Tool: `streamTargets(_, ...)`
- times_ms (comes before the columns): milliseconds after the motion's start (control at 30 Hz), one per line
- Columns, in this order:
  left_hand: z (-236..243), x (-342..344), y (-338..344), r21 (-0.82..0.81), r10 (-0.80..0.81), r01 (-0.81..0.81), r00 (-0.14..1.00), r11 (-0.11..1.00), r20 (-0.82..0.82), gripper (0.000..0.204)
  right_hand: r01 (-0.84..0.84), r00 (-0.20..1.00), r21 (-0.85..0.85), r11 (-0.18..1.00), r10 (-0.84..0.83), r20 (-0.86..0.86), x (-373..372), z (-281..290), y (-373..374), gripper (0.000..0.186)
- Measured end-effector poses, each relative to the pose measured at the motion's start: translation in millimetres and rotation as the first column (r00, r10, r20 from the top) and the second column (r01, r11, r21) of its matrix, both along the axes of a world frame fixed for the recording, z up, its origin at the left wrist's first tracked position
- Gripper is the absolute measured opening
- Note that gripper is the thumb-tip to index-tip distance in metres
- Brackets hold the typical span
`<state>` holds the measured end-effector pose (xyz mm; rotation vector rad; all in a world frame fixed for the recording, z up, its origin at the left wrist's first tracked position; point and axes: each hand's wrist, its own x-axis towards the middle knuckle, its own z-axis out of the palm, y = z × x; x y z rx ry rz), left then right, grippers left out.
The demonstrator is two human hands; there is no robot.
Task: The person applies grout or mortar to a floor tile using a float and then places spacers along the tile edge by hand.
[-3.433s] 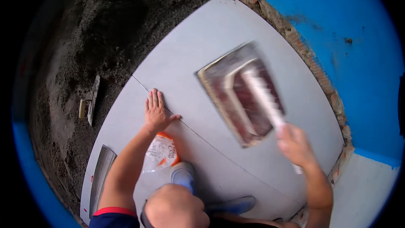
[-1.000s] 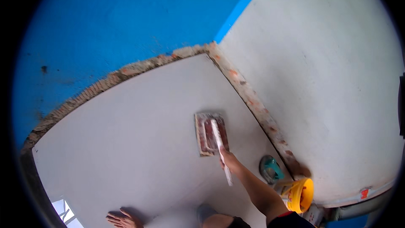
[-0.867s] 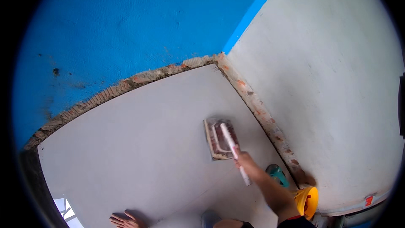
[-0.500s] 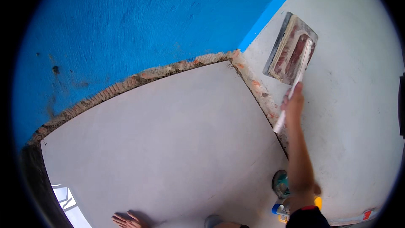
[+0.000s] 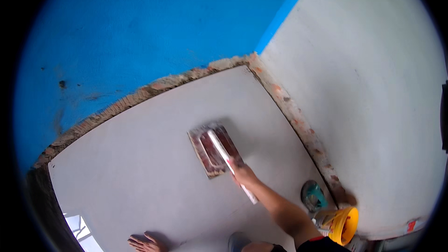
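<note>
Left hand (image 5: pixel 145 242) spread flat, palm down, fingers open, holding nothing, braced on the large pale grey floor tile (image 5: pixel 140 158) at the lower edge of view, well apart from the tool. Further right, right hand (image 5: pixel 242 173) closed firmly around the white handle of a rectangular, mortar-stained float (image 5: pixel 215 150), gripping at the near end of the handle, the stained board lying flat on the tile just beyond the knuckles. Judged as a pressing or rubbing step, bedding the tile level; likely next: steady pressure across the surface toward the rough brick-and-mortar edge (image 5: pixel 298 116) beyond the float, with the board kept flat. Behind and right of the grip, beside the forearm, a small teal object (image 5: pixel 312 196) of unclear kind and a yellow plastic bucket (image 5: pixel 344 225). Count: two hands, one float, one bucket, one teal item. Blue wall (image 5: pixel 154 32) far beyond the grip, pale plastered wall (image 5: pixel 373 88) to its right.
</note>
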<state>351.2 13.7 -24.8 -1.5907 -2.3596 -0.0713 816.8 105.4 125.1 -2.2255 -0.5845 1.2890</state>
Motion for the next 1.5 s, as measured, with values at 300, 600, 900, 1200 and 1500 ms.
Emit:
streamTargets(300,1.2,-6.5,-4.2,-0.104,-0.054,0.064,0.993,0.993,0.101,0.073,0.043,0.953,0.621,0.783,-0.218,0.210,14.3,172.1,4.5,0.058)
streamTargets(600,-28.6,-15.7,-2.6,-0.104,0.143,-0.123,0.964,0.987,0.223,0.073,0.061,0.996,-0.106,0.992,-0.068,-0.059,-24.0,-12.5,-77.4,0.077)
streamTargets(900,9.6,-8.2,-0.1,-0.122,0.270,-0.244,0.915,0.962,0.300,0.076,0.288,0.953,0.505,0.813,-0.193,-0.233,-19.1,143.4,-28.5,0.059)
streamTargets(1200,18.2,-1.4,8.9,-0.089,0.249,-0.233,0.873,0.968,0.420,0.079,-0.667,0.729,-0.124,0.734,0.678,0.094,-110.3,-21.4,-29.0,0.065)
streamTargets(1500,28.8,-0.7,-0.5,-0.148,0.300,-0.262,0.847,0.954,0.439,0.080,-0.199,0.962,0.645,0.738,0.272,-0.015,-126.0,181.7,66.0,0.060)
